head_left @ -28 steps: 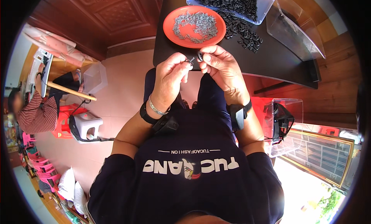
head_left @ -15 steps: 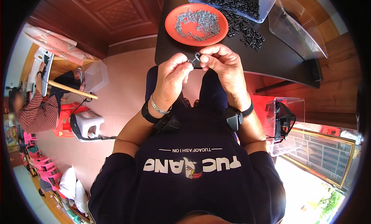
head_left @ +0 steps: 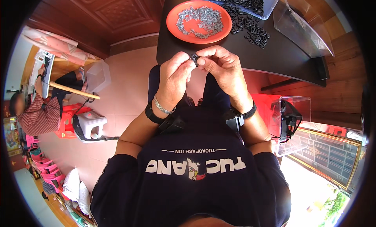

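Black rounded piece [head_left: 194,58] pinched between both hands [head_left: 175,72], slim grey pins [head_left: 210,21], round orange plate [head_left: 172,27]

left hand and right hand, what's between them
A small black part is held between the left hand and right hand, in the head view.

The orange plate [head_left: 171,24] looks smooth plastic, the small pins [head_left: 210,20] grey metal.

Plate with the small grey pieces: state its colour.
The plate is orange-red; the head view shows it best.
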The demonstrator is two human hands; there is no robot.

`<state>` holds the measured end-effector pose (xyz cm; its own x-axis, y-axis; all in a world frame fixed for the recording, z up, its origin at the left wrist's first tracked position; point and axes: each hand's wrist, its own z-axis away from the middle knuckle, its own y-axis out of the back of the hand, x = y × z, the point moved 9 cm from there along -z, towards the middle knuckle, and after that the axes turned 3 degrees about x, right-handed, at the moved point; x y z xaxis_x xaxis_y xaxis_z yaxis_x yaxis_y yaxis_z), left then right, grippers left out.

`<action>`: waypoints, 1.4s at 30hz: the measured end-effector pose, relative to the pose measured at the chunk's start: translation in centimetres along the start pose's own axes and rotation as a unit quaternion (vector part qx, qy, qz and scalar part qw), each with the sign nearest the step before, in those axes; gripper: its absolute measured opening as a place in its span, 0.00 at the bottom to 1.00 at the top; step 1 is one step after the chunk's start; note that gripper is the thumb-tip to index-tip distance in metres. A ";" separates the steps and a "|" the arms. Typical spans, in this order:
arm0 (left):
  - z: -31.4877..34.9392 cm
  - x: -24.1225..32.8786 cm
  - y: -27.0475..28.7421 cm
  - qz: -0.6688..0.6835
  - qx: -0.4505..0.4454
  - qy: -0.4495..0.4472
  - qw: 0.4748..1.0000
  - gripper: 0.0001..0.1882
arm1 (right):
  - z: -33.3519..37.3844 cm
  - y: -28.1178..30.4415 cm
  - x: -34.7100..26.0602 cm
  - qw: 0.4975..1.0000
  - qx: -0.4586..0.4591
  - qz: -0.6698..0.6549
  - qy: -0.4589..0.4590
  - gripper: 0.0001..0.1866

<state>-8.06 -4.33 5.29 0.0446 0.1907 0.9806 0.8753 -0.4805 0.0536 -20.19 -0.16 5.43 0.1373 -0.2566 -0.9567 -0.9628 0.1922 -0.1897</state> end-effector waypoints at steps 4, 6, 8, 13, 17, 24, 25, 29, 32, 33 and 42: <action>0.2 0.1 0.1 0.014 0.011 0.000 1.000 0.11 | 0.5 -0.6 0.5 1.000 0.005 -0.023 -0.003 0.13; 0.2 -0.3 -0.1 0.021 0.008 0.020 1.000 0.11 | 0.6 -0.8 0.3 0.998 0.007 -0.050 0.036 0.14; 0.3 -0.1 -0.3 0.031 0.008 0.030 0.999 0.10 | 0.8 -0.7 0.6 0.999 0.016 -0.033 0.035 0.14; 0.3 -0.8 -0.3 0.055 0.004 0.064 0.996 0.10 | 1.0 -0.5 0.4 0.999 0.030 -0.008 0.036 0.14; 0.1 -0.8 -0.6 0.044 -0.030 0.075 0.996 0.11 | 1.0 -0.2 0.2 0.998 0.030 0.029 0.036 0.13; -0.1 -0.6 -0.5 0.049 -0.062 0.046 0.996 0.11 | 1.4 -0.2 0.6 1.000 0.007 0.015 0.003 0.13; -0.1 -0.6 -0.5 0.049 -0.062 0.046 0.996 0.11 | 1.4 -0.2 0.6 1.000 0.008 0.015 0.002 0.13; -0.2 -0.6 -0.5 0.016 -0.068 0.038 0.997 0.11 | 1.5 -0.3 0.9 1.000 -0.009 0.028 0.004 0.14; -0.1 -0.6 -0.7 -0.007 -0.066 0.034 0.997 0.11 | 1.5 -0.4 0.6 0.999 -0.003 0.047 0.017 0.15; -0.1 -0.7 -0.7 -0.007 -0.057 0.037 0.998 0.11 | 1.5 -0.3 0.4 0.998 0.005 0.061 0.026 0.15; 0.3 -2.5 -0.9 0.041 -0.019 0.080 0.996 0.11 | 1.9 -1.3 -2.8 0.928 0.019 0.330 0.173 0.18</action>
<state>-8.86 -4.11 2.71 0.0350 0.0126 0.9993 0.8533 -0.5209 -0.0233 -18.83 2.14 7.95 -0.5681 -0.3581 -0.7409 -0.8012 0.4463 0.3986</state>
